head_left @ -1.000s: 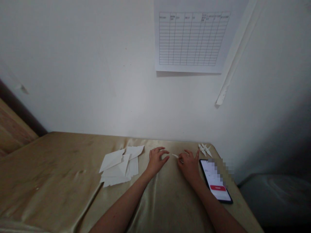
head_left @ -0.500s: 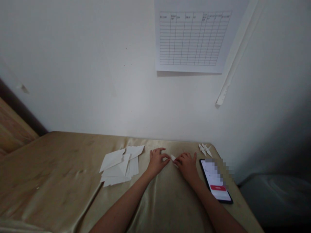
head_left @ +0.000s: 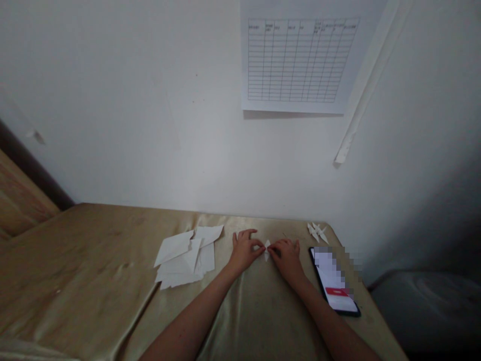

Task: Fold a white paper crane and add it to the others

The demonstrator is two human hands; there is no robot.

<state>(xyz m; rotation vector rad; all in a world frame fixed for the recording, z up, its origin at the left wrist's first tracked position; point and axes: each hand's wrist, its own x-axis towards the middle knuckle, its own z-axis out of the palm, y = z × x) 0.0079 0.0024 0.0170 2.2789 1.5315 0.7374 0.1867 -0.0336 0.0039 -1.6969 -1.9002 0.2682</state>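
A small folded white paper piece (head_left: 266,249) stands between my two hands on the gold cloth-covered table (head_left: 112,271). My left hand (head_left: 244,250) pinches its left side with thumb and forefinger. My right hand (head_left: 287,256) pinches its right side, fingers curled. Both hands rest near the table's far edge, close to the wall.
A loose pile of white paper sheets (head_left: 186,255) lies left of my hands. A phone (head_left: 334,288) with a lit screen lies to the right. Folded paper cranes (head_left: 317,232) sit at the far right corner. A printed grid sheet (head_left: 298,60) hangs on the wall.
My hands have come together: the right hand brought the small paper piece left, and the left hand closed from spread fingers into a pinch on it.
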